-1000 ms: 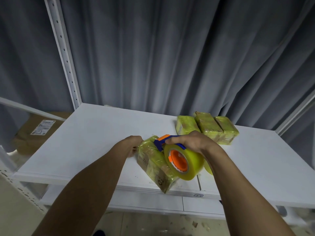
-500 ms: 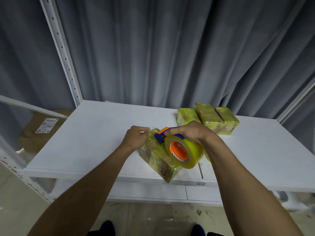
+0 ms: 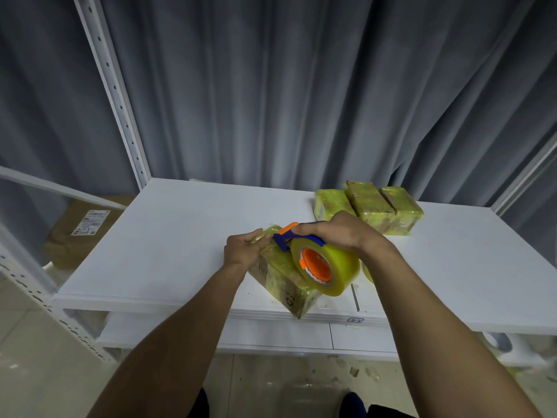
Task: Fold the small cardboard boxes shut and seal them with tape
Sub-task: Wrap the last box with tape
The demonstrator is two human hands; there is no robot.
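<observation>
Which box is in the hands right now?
The front box, gripped by the left hand beneath the tape roll; the back three lie untouched.

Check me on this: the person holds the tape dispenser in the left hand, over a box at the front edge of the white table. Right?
Not quite. The head view shows the right hand holding the tape dispenser. The left hand grips the far end of the box, which does lie at the front edge of the white table.
</observation>
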